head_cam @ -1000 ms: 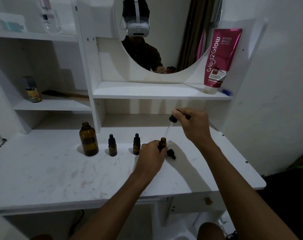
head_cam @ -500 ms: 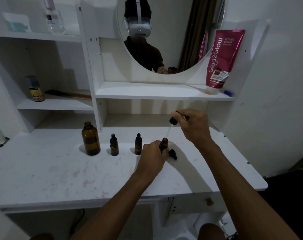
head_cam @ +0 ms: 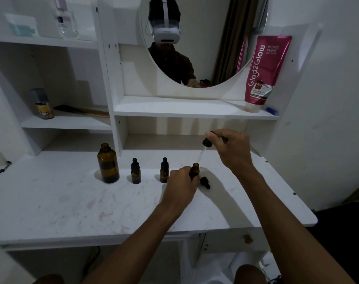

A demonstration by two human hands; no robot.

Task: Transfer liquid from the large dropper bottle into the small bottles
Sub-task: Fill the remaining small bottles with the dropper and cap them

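Observation:
The large amber bottle (head_cam: pixel 108 163) stands uncapped on the white tabletop (head_cam: pixel 72 201). To its right stand two small capped amber bottles (head_cam: pixel 136 171) (head_cam: pixel 164 170). My left hand (head_cam: pixel 181 184) grips a third small bottle (head_cam: pixel 195 170), which is open. My right hand (head_cam: pixel 229 147) pinches the black bulb of a glass dropper (head_cam: pixel 204 149), tilted, with its tip just above that bottle's mouth. A small black dropper cap (head_cam: pixel 204 181) lies on the table just right of the held bottle.
A white shelf unit with a round mirror (head_cam: pixel 195 48) rises behind the table. A pink tube (head_cam: pixel 263 72) stands on the middle shelf. A small can (head_cam: pixel 42 104) and a brush are on the left shelf. A clear bottle (head_cam: pixel 65 19) sits on the top shelf.
Both hands and the dropper keep almost the same pose over the open small bottle. The view has shifted slightly.

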